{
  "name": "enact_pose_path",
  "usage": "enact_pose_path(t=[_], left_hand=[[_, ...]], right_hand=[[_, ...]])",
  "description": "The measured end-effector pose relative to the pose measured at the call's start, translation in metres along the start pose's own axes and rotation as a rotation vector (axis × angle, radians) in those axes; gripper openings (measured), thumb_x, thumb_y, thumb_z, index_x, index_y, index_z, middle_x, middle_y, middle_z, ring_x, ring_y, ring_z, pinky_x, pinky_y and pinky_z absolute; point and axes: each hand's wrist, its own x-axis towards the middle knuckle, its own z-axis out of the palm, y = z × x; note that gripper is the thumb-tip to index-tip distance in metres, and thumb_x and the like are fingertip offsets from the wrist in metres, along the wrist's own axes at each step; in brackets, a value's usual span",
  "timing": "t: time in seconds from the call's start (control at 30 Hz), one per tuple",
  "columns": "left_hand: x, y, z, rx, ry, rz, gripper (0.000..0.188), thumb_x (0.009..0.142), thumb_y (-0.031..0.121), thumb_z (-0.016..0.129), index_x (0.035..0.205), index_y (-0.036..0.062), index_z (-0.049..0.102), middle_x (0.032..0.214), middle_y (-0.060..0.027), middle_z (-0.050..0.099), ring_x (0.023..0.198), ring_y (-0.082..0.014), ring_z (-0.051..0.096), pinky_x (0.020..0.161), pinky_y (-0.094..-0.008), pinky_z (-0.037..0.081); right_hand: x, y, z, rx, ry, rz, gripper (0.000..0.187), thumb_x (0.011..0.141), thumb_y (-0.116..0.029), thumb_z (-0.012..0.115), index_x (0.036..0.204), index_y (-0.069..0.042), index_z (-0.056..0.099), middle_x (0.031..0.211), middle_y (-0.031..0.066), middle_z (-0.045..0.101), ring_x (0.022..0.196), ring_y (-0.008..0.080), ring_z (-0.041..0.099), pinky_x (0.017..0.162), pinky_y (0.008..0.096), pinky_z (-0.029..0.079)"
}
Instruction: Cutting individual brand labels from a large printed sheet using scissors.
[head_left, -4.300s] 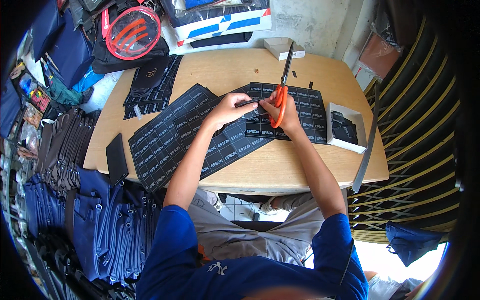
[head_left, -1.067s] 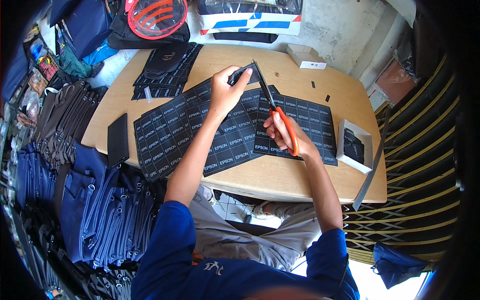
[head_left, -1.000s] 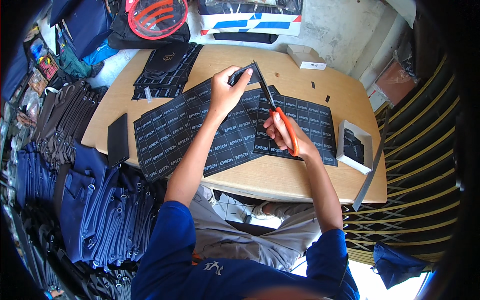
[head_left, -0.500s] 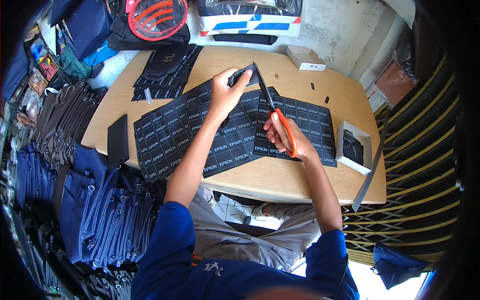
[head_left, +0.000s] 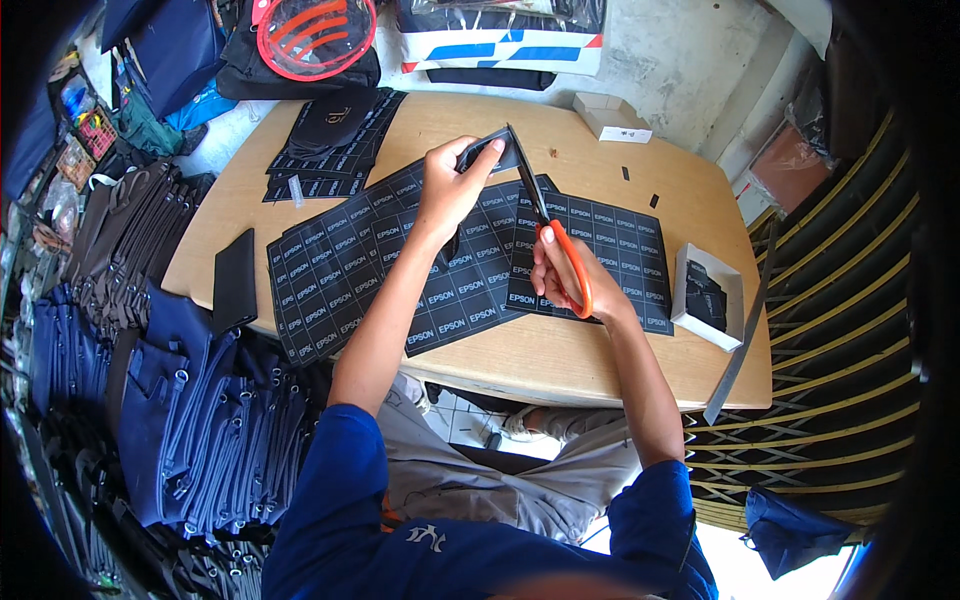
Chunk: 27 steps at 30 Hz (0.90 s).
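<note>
My left hand (head_left: 455,190) is raised above the table, its thumb and fingers pinching a black printed strip (head_left: 511,157) that curls behind the fingers. Orange-handled scissors (head_left: 529,182) are gripped in my right hand (head_left: 590,275), with their long dark blades pointing away from me. The blades meet the strip's right end, just beyond my left thumb. Under both hands lie black sheets (head_left: 460,290) printed with a grid of pale lettering; another such sheet (head_left: 615,235) lies to the right.
On the wooden table (head_left: 700,370) stand an open white box of small black pieces (head_left: 735,325) and another white box (head_left: 605,125). A long dark metal strip (head_left: 740,350) overhangs the right edge. Black sheets (head_left: 370,150) lie far left, a black flat case (head_left: 235,285) nearer. Blue bags (head_left: 200,430) are piled left.
My right hand and the scissors' handles have shifted slightly left and down. The blade tips stay at the strip, and my left hand keeps its place.
</note>
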Motion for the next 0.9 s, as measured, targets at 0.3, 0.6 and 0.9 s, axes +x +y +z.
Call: enact_pose_path(t=[0.3,0.6,0.9], left_hand=[[0.0014,-0.0007,-0.0023,-0.048,-0.013,-0.043,0.025,0.086,0.023,0.065,0.074,0.0014,0.063,0.06,0.0035,0.053,0.053,-0.0018,0.043,0.046,-0.0193,0.031],[0.0021,-0.0016,-0.0042,-0.084,-0.022,-0.066,0.024,0.086,0.023,0.066,0.075,0.0019,0.063,0.06,0.0036,0.052,0.052,-0.0019,0.042,0.046,-0.0191,0.031],[0.0025,-0.0008,-0.0051,-0.1,-0.021,-0.069,0.024,0.086,0.023,0.066,0.075,0.0018,0.063,0.061,0.0036,0.052,0.053,-0.002,0.043,0.046,-0.0188,0.031]], right_hand=[[0.0004,-0.0026,-0.0002,-0.102,-0.006,0.034,0.059,0.094,-0.059,0.029,0.073,-0.006,0.043,0.052,0.0073,0.051,0.035,0.0093,0.044,0.031,0.0204,0.034],[0.0006,-0.0001,0.0013,-0.11,0.017,0.033,0.058,0.094,-0.059,0.03,0.071,-0.007,0.042,0.051,0.0071,0.05,0.034,0.0095,0.044,0.031,0.0208,0.033],[0.0006,-0.0016,0.0034,-0.108,0.023,0.026,0.061,0.093,-0.062,0.031,0.068,-0.007,0.041,0.049,0.0072,0.05,0.032,0.0097,0.043,0.03,0.0218,0.033]])
